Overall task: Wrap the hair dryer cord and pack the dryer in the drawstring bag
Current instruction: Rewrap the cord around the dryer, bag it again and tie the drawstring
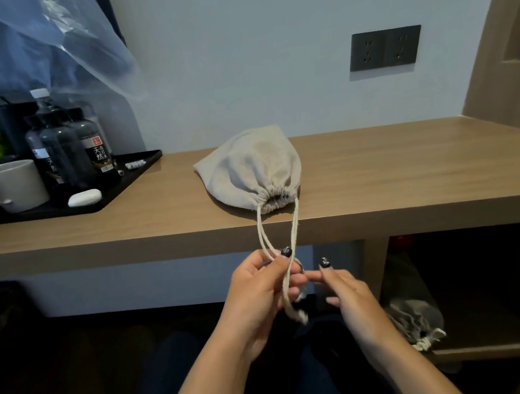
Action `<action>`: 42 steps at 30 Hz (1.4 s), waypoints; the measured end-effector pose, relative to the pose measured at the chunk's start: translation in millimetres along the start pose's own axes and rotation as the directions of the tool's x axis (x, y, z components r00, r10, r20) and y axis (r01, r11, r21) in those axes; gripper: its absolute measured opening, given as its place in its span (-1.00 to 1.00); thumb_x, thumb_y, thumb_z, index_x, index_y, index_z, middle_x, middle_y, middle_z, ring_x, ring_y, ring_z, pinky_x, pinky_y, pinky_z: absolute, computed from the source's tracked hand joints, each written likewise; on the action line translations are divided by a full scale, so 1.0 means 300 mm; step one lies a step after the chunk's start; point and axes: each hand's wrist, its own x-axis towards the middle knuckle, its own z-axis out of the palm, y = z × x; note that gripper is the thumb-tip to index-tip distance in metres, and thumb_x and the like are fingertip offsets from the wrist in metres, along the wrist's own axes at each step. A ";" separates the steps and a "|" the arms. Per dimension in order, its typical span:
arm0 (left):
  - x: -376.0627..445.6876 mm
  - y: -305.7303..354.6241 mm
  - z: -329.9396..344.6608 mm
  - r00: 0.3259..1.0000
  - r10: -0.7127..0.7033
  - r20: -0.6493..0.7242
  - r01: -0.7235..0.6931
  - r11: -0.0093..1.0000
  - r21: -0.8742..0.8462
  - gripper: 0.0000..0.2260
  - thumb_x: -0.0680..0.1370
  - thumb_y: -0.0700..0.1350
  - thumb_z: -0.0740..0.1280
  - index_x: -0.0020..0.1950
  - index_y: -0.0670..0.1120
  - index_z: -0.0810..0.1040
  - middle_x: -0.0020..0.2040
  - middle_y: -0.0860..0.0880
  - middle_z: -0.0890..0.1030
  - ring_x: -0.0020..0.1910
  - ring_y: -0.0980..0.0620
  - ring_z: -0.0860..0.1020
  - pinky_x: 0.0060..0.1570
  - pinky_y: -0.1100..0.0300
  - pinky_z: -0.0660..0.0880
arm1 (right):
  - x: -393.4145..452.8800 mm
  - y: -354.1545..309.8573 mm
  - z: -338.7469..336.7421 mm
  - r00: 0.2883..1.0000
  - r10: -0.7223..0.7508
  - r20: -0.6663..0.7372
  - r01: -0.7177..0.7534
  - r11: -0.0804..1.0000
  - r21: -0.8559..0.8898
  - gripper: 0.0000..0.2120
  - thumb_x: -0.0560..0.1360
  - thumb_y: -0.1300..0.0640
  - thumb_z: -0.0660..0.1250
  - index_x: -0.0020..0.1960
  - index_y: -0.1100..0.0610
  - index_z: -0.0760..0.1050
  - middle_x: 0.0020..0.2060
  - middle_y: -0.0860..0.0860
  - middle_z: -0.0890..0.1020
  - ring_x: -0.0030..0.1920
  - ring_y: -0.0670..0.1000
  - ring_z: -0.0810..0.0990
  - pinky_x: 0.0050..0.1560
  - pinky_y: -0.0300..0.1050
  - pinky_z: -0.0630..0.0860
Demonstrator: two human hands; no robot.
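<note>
Single head-worn wide-angle view, looking forward and down across the near edge of the wooden shelf point(375, 168) toward the wall point(240, 57), close in.

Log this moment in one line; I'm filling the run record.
bag cinched on shelf | left hand grips cords | right hand open

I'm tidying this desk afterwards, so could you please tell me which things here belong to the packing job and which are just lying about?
Job: bag, cinched; its cords, held by the left hand; right hand beside them.

Lying about: tray, mug, bottles, white case, wall socket, second bag on the lower shelf.
</note>
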 end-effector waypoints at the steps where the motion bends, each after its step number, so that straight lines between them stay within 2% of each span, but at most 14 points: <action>1: -0.002 0.002 0.002 1.000 -0.013 -0.007 0.013 1.000 -0.013 -0.92 0.58 -0.29 0.28 -0.12 -0.23 0.50 -0.31 -0.10 0.62 -0.51 0.13 0.49 -0.53 0.35 0.41 | -0.004 -0.005 0.008 0.999 -0.022 0.027 0.023 1.000 -0.006 -0.73 0.61 0.05 0.17 -0.01 -0.01 0.67 0.08 -0.01 0.57 0.10 -0.18 0.54 0.12 -0.28 0.40; 5: -0.016 0.004 -0.014 1.000 -0.014 -0.024 0.016 0.998 0.067 -0.85 0.58 -0.26 0.28 -0.17 -0.24 0.53 -0.26 -0.12 0.63 -0.58 0.17 0.33 -0.58 0.36 0.28 | -0.012 -0.026 0.014 0.982 -0.060 0.179 0.044 0.995 0.094 -0.74 0.60 0.11 0.19 0.12 0.15 0.62 0.19 0.01 0.52 -0.02 -0.25 0.58 -0.18 -0.42 0.51; 10: -0.035 -0.001 -0.021 0.982 0.139 -0.128 -0.095 0.948 0.304 -0.90 0.59 -0.23 0.29 -0.05 -0.26 0.54 -0.40 -0.03 0.61 -0.55 0.16 0.39 -0.52 0.36 0.34 | -0.010 -0.006 0.004 0.955 -0.179 0.238 0.240 0.937 -0.255 -0.74 0.57 0.06 0.28 -0.17 -0.23 0.66 0.13 -0.14 0.52 0.27 -0.09 0.41 0.30 -0.19 0.31; 12: -0.035 0.000 -0.022 0.973 0.173 -0.153 -0.109 0.929 0.355 -0.89 0.57 -0.21 0.31 -0.10 -0.23 0.56 -0.45 0.03 0.57 -0.54 0.14 0.35 -0.50 0.31 0.31 | -0.013 -0.004 -0.004 0.954 -0.206 0.220 0.260 0.931 -0.258 -0.76 0.54 0.09 0.33 -0.24 -0.15 0.64 0.07 -0.11 0.55 0.19 -0.14 0.47 0.27 -0.16 0.30; 15: -0.035 0.001 -0.030 0.957 0.216 -0.192 -0.105 0.878 0.466 -0.86 0.55 -0.16 0.34 -0.18 -0.18 0.57 -0.57 0.10 0.46 -0.55 0.17 0.31 -0.45 0.26 0.29 | -0.031 -0.037 -0.024 0.962 -0.216 0.166 0.229 0.971 -0.062 -0.72 0.52 0.09 0.36 -0.37 0.06 0.58 -0.14 -0.04 0.59 -0.11 -0.11 0.55 -0.01 -0.26 0.39; 18: -0.037 -0.007 -0.036 0.947 0.233 -0.221 -0.096 0.862 0.497 -0.83 0.53 -0.16 0.35 -0.20 -0.24 0.55 -0.55 0.09 0.45 -0.58 0.19 0.31 -0.51 0.34 0.30 | -0.053 -0.099 -0.033 0.965 -0.190 0.180 0.164 0.975 0.151 -0.72 0.40 -0.05 0.46 -0.38 0.10 0.58 -0.35 -0.01 0.57 -0.21 -0.06 0.55 -0.04 -0.20 0.48; 20: -0.039 -0.011 -0.036 0.947 0.234 -0.221 -0.098 0.863 0.495 -0.81 0.53 -0.17 0.35 -0.22 -0.27 0.54 -0.51 0.04 0.46 -0.57 0.16 0.31 -0.53 0.36 0.28 | -0.061 -0.147 -0.023 0.965 -0.159 0.210 0.080 0.936 0.342 -0.77 0.35 0.01 0.41 -0.40 0.12 0.58 -0.40 0.03 0.56 -0.28 -0.03 0.57 -0.10 -0.16 0.55; 23: -0.049 -0.006 -0.033 0.954 0.225 -0.199 -0.100 0.862 0.496 -0.81 0.51 -0.14 0.35 -0.22 -0.25 0.55 -0.48 0.00 0.48 -0.54 0.12 0.35 -0.49 0.31 0.32 | -0.060 -0.223 0.018 0.962 -0.177 0.207 0.087 0.920 0.382 -0.80 0.37 0.07 0.34 -0.35 0.13 0.64 -0.35 0.05 0.59 -0.29 -0.02 0.56 -0.17 -0.17 0.54; 27: -0.069 0.011 -0.031 0.965 0.191 -0.179 -0.102 0.903 0.417 -0.79 0.53 -0.18 0.30 -0.31 -0.15 0.50 -0.50 0.02 0.44 -0.56 0.12 0.29 -0.54 0.30 0.24 | -0.002 -0.250 0.088 0.967 -0.229 0.112 0.191 0.943 0.273 -0.79 0.52 0.22 0.33 -0.23 0.13 0.69 -0.29 0.05 0.61 -0.33 -0.10 0.52 -0.27 -0.25 0.45; 30: -0.071 0.020 -0.040 0.966 0.174 -0.188 -0.087 0.913 0.398 -0.79 0.53 -0.17 0.30 -0.31 -0.13 0.49 -0.50 0.03 0.42 -0.55 0.12 0.27 -0.53 0.29 0.22 | 0.063 -0.208 0.121 0.922 -0.379 0.077 0.378 0.925 0.027 -0.87 0.49 0.27 0.37 -0.19 0.18 0.67 -0.09 0.00 0.53 -0.21 -0.17 0.53 -0.19 -0.32 0.47; 33: -0.072 0.020 -0.056 0.965 0.174 -0.197 -0.084 0.913 0.399 -0.79 0.52 -0.16 0.31 -0.31 -0.13 0.49 -0.50 0.03 0.42 -0.54 0.11 0.27 -0.49 0.25 0.22 | 0.111 -0.128 0.114 0.798 -0.580 0.164 0.594 0.708 -0.381 -0.83 0.52 0.08 0.35 -0.19 0.11 0.63 -0.02 -0.06 0.41 0.00 -0.14 0.45 0.00 -0.29 0.41; 36: -0.074 0.016 -0.071 0.966 0.160 -0.203 -0.069 0.917 0.393 -0.82 0.52 -0.16 0.33 -0.28 -0.16 0.54 -0.48 0.02 0.43 -0.52 0.11 0.29 -0.49 0.26 0.25 | 0.113 -0.094 0.083 0.689 -0.667 0.283 0.671 0.438 -0.598 -0.64 0.54 -0.07 0.15 -0.28 0.09 0.53 0.04 -0.05 0.41 0.09 -0.07 0.35 0.07 -0.08 0.36; 38: -0.071 0.012 -0.077 0.954 0.199 -0.224 -0.082 0.893 0.443 -0.84 0.50 -0.17 0.36 -0.24 -0.23 0.56 -0.46 -0.01 0.45 -0.50 0.10 0.33 -0.50 0.28 0.30 | 0.106 -0.101 0.064 0.657 -0.672 0.340 0.699 0.375 -0.609 -0.61 0.55 -0.07 0.13 -0.35 0.08 0.49 0.05 -0.03 0.45 0.09 -0.03 0.36 0.06 -0.06 0.36; 42: -0.061 0.016 -0.083 0.921 0.301 -0.249 -0.134 0.843 0.521 -0.79 0.47 -0.19 0.39 -0.24 -0.32 0.50 -0.47 -0.06 0.43 -0.47 0.05 0.32 -0.46 0.24 0.29 | 0.093 -0.111 0.070 0.622 -0.742 0.251 0.762 0.501 -0.410 -0.66 0.50 0.03 0.29 -0.43 0.10 0.48 -0.07 0.00 0.51 -0.05 -0.05 0.51 -0.04 -0.28 0.37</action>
